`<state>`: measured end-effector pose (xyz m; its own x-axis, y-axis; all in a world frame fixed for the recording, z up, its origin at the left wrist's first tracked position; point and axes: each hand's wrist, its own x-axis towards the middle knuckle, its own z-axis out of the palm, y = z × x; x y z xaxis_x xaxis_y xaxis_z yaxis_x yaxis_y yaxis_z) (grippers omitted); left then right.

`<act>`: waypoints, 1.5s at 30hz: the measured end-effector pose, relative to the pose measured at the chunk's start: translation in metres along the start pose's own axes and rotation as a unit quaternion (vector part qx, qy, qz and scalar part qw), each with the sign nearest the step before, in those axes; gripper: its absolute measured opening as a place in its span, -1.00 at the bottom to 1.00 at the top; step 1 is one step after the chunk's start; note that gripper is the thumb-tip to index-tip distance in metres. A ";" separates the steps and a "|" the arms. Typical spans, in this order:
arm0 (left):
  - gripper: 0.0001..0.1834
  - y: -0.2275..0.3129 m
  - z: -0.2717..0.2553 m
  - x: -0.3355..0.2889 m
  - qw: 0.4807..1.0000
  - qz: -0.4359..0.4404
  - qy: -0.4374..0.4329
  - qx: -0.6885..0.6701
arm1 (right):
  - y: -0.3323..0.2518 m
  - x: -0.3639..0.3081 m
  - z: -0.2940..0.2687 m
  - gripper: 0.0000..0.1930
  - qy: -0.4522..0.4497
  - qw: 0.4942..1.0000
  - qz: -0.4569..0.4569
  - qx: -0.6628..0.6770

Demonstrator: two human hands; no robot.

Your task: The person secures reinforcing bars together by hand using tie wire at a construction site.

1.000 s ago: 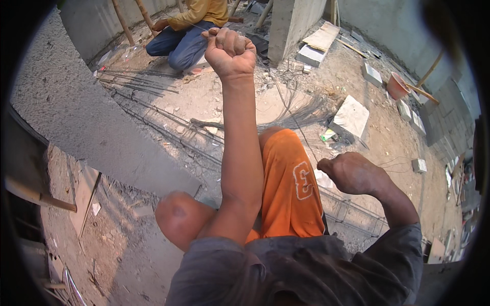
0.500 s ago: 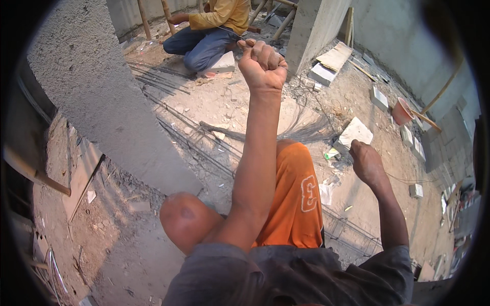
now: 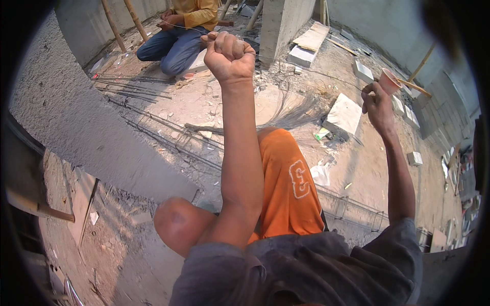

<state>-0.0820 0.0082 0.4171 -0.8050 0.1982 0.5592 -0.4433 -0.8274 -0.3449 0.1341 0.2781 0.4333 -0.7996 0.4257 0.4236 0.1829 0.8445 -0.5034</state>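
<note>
Left side, chunky concrete beam (image 3: 84, 122), kneeling person (image 3: 200, 14) in yellow up top, left hand (image 3: 229, 57) balled tight top center, right hand (image 3: 378, 106) curled upper right, can't tell its grip, thin wire (image 3: 190, 27) caught in that left fist.

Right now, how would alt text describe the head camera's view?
A person's raised left hand is closed around a thin wire, with the right hand held out to the right. Ahead, a co-worker in yellow sits or kneels low; a bundle of dark wires and a pale block lie on dusty ground.
</note>
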 end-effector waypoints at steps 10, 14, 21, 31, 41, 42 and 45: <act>-0.67 0.012 -0.015 -0.003 0.999 -0.015 0.013 -0.032 | -0.079 -0.066 -0.032 -0.81 -0.402 0.676 -0.352 0.507; -0.65 0.021 -0.012 0.001 1.000 -0.011 0.011 -0.017 | -0.046 -0.013 -0.042 -0.76 0.078 0.902 -0.124 0.405; -0.70 -0.007 -0.001 -0.001 0.999 -0.036 -0.008 0.008 | -0.022 -0.072 0.034 -0.84 -0.355 0.887 -0.181 -0.233; -0.75 0.014 0.004 0.006 0.999 -0.020 -0.016 -0.042 | -0.030 -0.021 -0.044 -0.73 -0.036 0.807 -0.169 0.565; -0.75 0.024 0.012 0.005 0.999 -0.003 -0.023 -0.046 | -0.066 -0.118 0.037 -0.88 -0.436 0.842 -0.315 0.051; -0.74 0.027 0.009 0.006 0.998 0.007 -0.024 -0.056 | -0.080 -0.118 0.021 -0.89 -0.487 0.786 -0.350 0.151; -0.72 0.039 0.016 0.007 0.997 0.018 -0.026 -0.075 | -0.093 -0.100 -0.024 -0.89 -0.359 0.743 -0.356 0.438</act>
<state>-0.0983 -0.0307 0.4197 -0.8017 0.1381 0.5815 -0.4713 -0.7444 -0.4730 0.2110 0.1650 0.4554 -0.6717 -0.5768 0.4649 -0.6238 0.1019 -0.7749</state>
